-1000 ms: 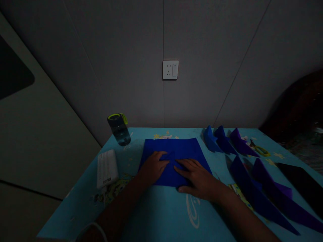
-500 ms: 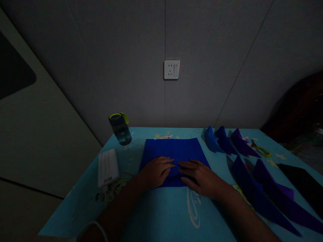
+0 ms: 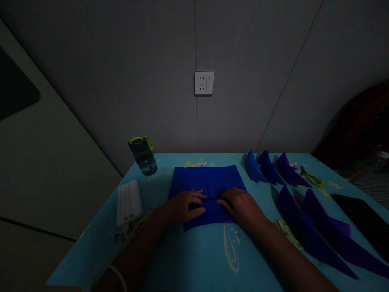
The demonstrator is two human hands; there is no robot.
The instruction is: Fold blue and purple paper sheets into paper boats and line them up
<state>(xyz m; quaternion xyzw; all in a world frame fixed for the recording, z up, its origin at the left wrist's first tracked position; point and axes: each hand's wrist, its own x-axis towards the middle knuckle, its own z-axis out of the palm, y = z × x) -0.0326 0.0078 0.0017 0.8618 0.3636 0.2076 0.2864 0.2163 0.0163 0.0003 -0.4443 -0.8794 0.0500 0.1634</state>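
A sheet of dark blue paper [image 3: 209,176] lies on the table in front of me, with a raised crease between my hands. My left hand [image 3: 187,205] rests on its left half, fingers stretched out and thumb apart. On the right half, my right hand [image 3: 238,202] has its fingers bent and its thumb drawn in, gripping the paper at the crease; the fingertips are partly hidden. A strip of purple shows under the sheet's near edge by the right wrist.
Folded paper boats stand at the right: a light blue one [image 3: 253,167], a dark blue one [image 3: 269,168], purple ones and a larger blue one [image 3: 299,221]. A black tablet-like slab [image 3: 361,219] lies beyond. At left are a power bank [image 3: 129,202] and a water bottle [image 3: 144,158].
My right hand has gone from lying spread to bent fingers gripping the paper. The paper has buckled between the hands, and its near edge has shifted, showing purple beneath. My left hand's fingers have spread slightly.
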